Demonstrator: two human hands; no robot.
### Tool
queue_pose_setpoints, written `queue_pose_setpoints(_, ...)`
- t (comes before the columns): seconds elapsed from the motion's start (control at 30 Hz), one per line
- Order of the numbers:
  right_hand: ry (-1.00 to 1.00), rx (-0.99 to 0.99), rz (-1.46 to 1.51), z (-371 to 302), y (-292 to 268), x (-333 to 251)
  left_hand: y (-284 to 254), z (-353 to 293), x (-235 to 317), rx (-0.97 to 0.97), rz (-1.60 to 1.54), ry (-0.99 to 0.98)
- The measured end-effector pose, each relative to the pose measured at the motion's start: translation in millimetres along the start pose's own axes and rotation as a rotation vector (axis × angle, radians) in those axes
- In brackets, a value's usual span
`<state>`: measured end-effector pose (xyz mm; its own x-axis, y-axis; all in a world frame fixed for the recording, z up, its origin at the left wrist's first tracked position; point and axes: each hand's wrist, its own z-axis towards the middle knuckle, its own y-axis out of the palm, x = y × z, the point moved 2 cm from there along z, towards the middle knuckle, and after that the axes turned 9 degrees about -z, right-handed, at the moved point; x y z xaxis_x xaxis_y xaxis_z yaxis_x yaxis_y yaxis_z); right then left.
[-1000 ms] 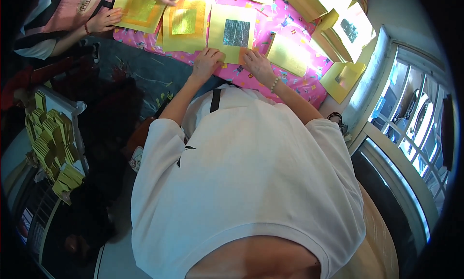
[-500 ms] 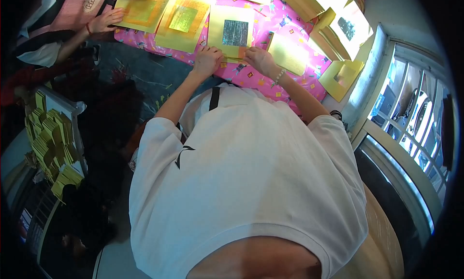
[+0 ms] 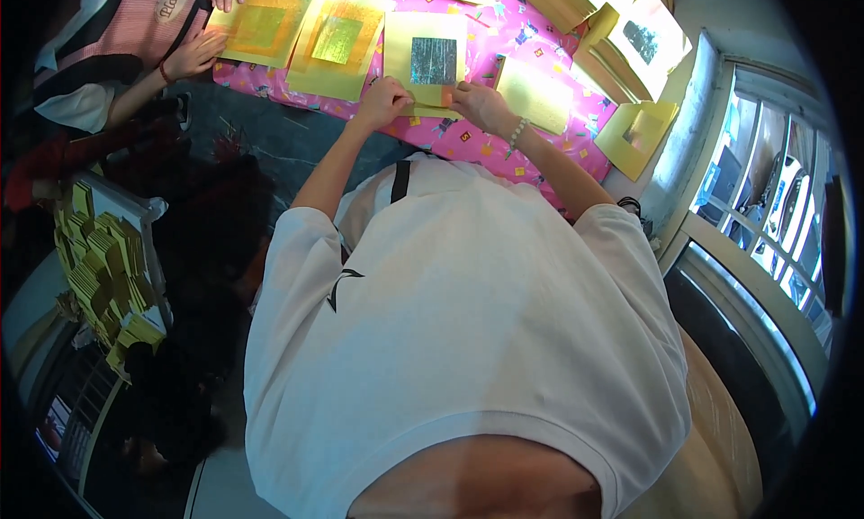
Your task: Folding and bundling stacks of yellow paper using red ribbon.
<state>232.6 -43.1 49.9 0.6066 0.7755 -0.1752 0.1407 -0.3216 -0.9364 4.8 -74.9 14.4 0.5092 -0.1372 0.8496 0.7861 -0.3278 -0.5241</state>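
Note:
In front of me lies a yellow paper sheet [image 3: 396, 56] with a dark silver foil square [image 3: 434, 61] on it and a small orange patch at its lower right. My left hand [image 3: 385, 103] is closed at the sheet's lower left corner, fingers curled in a pinch. At the lower right corner my right hand [image 3: 481, 105], with a beaded bracelet at the wrist, pinches the edge by the orange patch. To the left is another yellow sheet [image 3: 335, 42] with a gold square in an orange border. Beside my right hand rests a stack of yellow paper [image 3: 535, 96].
A pink patterned cloth [image 3: 468, 139] covers the table. At the left, a co-worker's hands [image 3: 193, 55] touch a gold-squared sheet [image 3: 261, 29]. Paper stacks [image 3: 621, 56] stand at the back right, near a barred window [image 3: 765, 186]. Bundled yellow paper [image 3: 108, 258] fills a rack at the left.
My left hand's fingers have curled tighter at the sheet's corner. My right hand stays at the right corner. The co-worker's upper hand has moved left, to the top of their sheet.

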Motion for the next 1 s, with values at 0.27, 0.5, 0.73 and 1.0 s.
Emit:
queue_pose_setpoints(0.27, 0.084, 0.047, -0.123, -3.3, 3.4, -21.7, 6.4, -3.2, -0.2, 0.051, 0.024, -0.006)
queue_pose_setpoints(0.5, -0.003, 0.048, -0.133, 3.3, 20.0, -0.4, 9.7, -0.7, 2.2, 0.056, -0.01, -0.064)
queue_pose_setpoints(0.73, 0.118, 0.021, -0.151, -2.3, 4.5, -23.0, 11.9, -0.7, 1.9, 0.061, 0.036, -0.062)
queue_pose_setpoints(1.0, 0.079, -0.008, 0.072, 3.4, -2.0, -0.9, 8.0, 8.6, -3.8, -0.045, 0.033, -0.147)
